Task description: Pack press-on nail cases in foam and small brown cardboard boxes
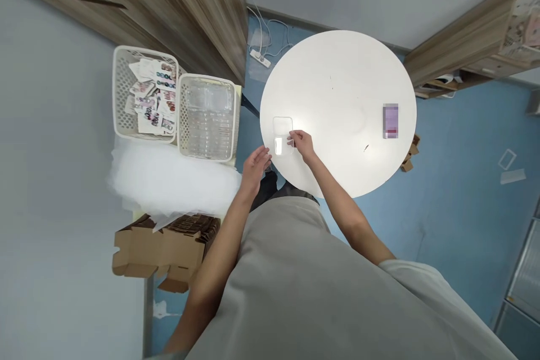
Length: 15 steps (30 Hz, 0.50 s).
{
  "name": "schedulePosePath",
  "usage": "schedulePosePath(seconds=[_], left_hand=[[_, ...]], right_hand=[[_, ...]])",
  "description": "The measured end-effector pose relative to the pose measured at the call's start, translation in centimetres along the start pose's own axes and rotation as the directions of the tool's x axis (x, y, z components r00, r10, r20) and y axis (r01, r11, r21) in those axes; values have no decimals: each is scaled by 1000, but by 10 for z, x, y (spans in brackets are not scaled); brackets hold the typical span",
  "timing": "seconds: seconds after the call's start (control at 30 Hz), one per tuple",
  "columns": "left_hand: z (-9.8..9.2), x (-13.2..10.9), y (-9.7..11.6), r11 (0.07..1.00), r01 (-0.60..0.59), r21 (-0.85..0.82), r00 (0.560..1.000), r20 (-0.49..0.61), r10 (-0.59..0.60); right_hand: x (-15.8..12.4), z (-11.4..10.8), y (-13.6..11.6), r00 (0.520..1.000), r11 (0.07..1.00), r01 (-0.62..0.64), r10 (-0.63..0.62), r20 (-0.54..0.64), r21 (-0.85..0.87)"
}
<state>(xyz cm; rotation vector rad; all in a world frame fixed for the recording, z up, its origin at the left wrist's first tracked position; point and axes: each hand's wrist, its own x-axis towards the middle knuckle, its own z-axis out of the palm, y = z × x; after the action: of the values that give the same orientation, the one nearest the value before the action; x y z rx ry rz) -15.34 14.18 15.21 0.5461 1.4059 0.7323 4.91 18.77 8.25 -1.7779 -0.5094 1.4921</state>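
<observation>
A clear plastic case [282,134] lies open near the left edge of the round white table [337,79]. My right hand [301,144] pinches the case's right edge with thumb and fingers. My left hand [255,164] hovers just off the table's left rim, fingers loosely apart, holding nothing, a short way left of the case.
A purple card or phone [390,121] lies on the table's right side. Left of the table stand a basket of printed cards [145,93], a basket of clear cases [207,117], white padding [169,177] and folded cardboard boxes [164,250]. A power strip [259,57] lies on the blue floor.
</observation>
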Motion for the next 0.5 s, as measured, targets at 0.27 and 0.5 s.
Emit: schedulePosePath(seconds=[0.27, 0.5], left_hand=[[-72, -7, 28, 996, -90, 0, 994, -63, 89], [-165, 33, 46, 984, -173, -31, 944, -290, 157]], right_hand=[[92, 15, -4, 967, 956, -73, -3, -257, -284], [79, 9, -14, 925, 900, -122, -50, -377, -418]])
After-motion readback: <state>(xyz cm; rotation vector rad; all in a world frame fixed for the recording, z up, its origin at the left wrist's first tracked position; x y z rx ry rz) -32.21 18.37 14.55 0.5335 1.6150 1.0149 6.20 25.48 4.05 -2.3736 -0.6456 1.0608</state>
